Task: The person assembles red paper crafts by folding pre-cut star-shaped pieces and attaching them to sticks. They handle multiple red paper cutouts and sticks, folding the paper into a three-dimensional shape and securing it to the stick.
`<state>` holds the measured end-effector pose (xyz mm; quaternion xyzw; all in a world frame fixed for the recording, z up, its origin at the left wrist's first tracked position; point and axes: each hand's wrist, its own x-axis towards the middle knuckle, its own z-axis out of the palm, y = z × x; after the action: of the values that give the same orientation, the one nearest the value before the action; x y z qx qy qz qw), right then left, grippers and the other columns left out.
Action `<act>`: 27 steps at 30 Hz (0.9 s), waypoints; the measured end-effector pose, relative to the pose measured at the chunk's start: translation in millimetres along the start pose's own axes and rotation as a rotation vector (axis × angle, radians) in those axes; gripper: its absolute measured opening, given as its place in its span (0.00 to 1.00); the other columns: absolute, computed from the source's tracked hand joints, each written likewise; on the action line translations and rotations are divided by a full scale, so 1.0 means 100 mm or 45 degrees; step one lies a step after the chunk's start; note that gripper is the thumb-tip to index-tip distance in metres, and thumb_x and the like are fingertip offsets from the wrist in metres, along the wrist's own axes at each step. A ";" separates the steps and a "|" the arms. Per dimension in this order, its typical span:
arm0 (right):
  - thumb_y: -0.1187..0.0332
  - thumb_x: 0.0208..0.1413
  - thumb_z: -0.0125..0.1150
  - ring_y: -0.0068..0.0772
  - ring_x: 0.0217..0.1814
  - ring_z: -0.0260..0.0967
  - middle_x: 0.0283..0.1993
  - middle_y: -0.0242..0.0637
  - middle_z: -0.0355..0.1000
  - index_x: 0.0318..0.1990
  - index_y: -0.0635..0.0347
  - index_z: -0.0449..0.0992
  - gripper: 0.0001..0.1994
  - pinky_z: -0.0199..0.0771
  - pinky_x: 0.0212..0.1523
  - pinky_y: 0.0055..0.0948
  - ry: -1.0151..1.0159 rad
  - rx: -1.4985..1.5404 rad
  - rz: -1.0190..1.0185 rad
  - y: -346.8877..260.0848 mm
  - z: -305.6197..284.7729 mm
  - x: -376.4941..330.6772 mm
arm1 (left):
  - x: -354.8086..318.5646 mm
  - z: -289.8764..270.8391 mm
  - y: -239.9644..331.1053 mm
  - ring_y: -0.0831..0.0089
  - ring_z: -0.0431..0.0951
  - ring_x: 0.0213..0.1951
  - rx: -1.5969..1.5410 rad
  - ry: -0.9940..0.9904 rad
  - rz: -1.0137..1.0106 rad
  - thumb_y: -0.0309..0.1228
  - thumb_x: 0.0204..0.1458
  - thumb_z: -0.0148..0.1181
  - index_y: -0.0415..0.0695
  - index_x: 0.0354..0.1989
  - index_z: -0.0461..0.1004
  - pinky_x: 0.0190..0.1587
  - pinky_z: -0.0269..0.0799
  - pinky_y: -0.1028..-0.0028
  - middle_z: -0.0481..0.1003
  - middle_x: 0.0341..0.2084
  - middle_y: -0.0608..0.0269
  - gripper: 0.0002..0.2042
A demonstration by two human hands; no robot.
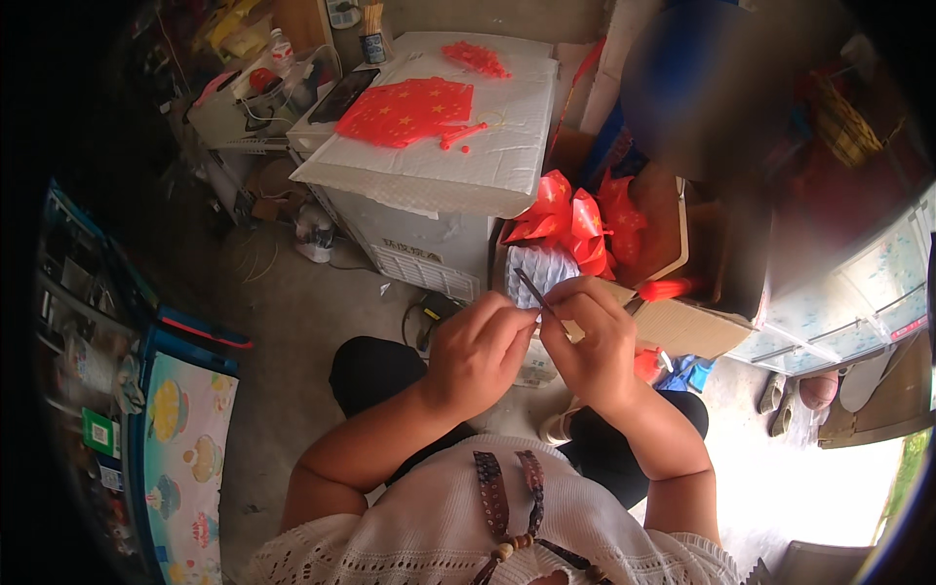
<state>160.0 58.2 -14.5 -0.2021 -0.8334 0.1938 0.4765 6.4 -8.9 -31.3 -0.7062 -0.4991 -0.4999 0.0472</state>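
Observation:
My left hand [480, 349] and my right hand [597, 341] meet in front of my body, fingertips almost touching. A slim dark stick-like tool [527, 285] juts up and leftward from my right hand's pinched fingers. My left thumb and finger are pressed together at its lower end; whatever they hold there is too small to make out. Just beyond my hands stands a bundle of white folded pieces [539, 270]. Behind it, red pinwheel-like shapes with yellow stars [588, 226] fill an open cardboard box [669, 265].
A foam-covered table [517, 146] ahead holds red star-printed sheets [408, 110], small red parts [466, 135] and a red heap [476, 58]. A phone [343, 95] and a cup of sticks [372, 47] are at its left. Plastic drawers [838, 312] stand at right.

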 end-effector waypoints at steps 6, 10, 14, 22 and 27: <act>0.84 0.40 0.64 0.44 0.34 0.74 0.37 0.44 0.73 0.30 0.69 0.73 0.08 0.76 0.34 0.34 -0.027 -0.186 -0.245 0.13 0.04 -0.16 | -0.06 -0.02 -0.10 0.78 0.70 0.24 -1.262 -0.273 -1.155 0.24 0.58 0.58 0.39 0.40 0.76 0.28 0.65 0.78 0.70 0.26 0.71 0.05; 0.82 0.39 0.64 0.44 0.33 0.72 0.40 0.45 0.71 0.31 0.70 0.72 0.09 0.74 0.32 0.36 -0.042 -0.292 -0.431 0.13 -0.01 -0.17 | -0.09 -0.07 -0.22 0.86 0.61 0.24 -2.012 -0.430 -1.454 0.28 0.60 0.58 0.40 0.43 0.78 0.27 0.58 0.83 0.68 0.25 0.77 0.07; 0.84 0.40 0.65 0.43 0.34 0.74 0.37 0.44 0.74 0.32 0.71 0.74 0.09 0.76 0.34 0.33 -0.086 -0.265 -0.379 0.15 -0.04 -0.19 | -0.11 -0.04 -0.20 0.87 0.63 0.25 -1.871 -0.413 -1.435 0.29 0.61 0.58 0.40 0.42 0.77 0.29 0.59 0.84 0.69 0.25 0.75 0.06; 0.81 0.48 0.63 0.40 0.37 0.76 0.37 0.44 0.76 0.29 0.69 0.74 0.04 0.75 0.42 0.30 -0.036 0.261 0.300 0.07 -0.12 -0.09 | 0.02 -0.05 -0.02 0.85 0.74 0.38 -0.943 -0.251 -0.762 0.21 0.60 0.58 0.36 0.39 0.74 0.44 0.71 0.81 0.76 0.34 0.68 0.02; 0.81 0.48 0.64 0.34 0.37 0.74 0.36 0.43 0.76 0.28 0.68 0.73 0.04 0.72 0.43 0.28 0.028 0.410 0.407 0.10 -0.09 -0.16 | 0.05 -0.07 0.00 0.78 0.78 0.37 -0.834 -0.249 -0.632 0.20 0.58 0.60 0.35 0.39 0.75 0.41 0.74 0.79 0.74 0.33 0.63 0.03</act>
<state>176.5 59.0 -26.8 -0.2550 -0.7438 0.3953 0.4749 1.9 -9.0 -24.1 -0.5864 -0.4708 -0.5589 -0.3494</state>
